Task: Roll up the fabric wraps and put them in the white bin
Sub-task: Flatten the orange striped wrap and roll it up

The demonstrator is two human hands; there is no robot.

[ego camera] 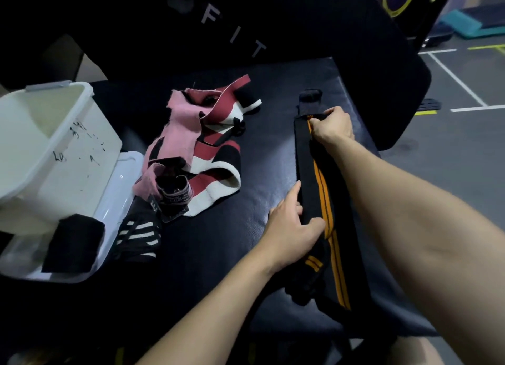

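- My right hand (334, 127) covers the far end of the black-and-orange wrap (322, 189); my fingertips are curled under, out of sight.
- My right forearm hides that wrap's right edge.
- White bin (82, 110) cut off by the left edge; its inside bottom is hidden.
- Scribbles on the bin's wall too small to read.
- Pink wrap (183, 127) buries part of the red-and-white wrap (218, 173).

Looks like a gym. Black padded bench (218, 228) underfoot of everything, its upright pad (246, 23) lettered "FIT". Beyond, grey floor (451, 146) marked with white and yellow lines (453, 77), teal mats (461, 25) stacked far back. Strewn about, elastic lifting wraps (207, 151).
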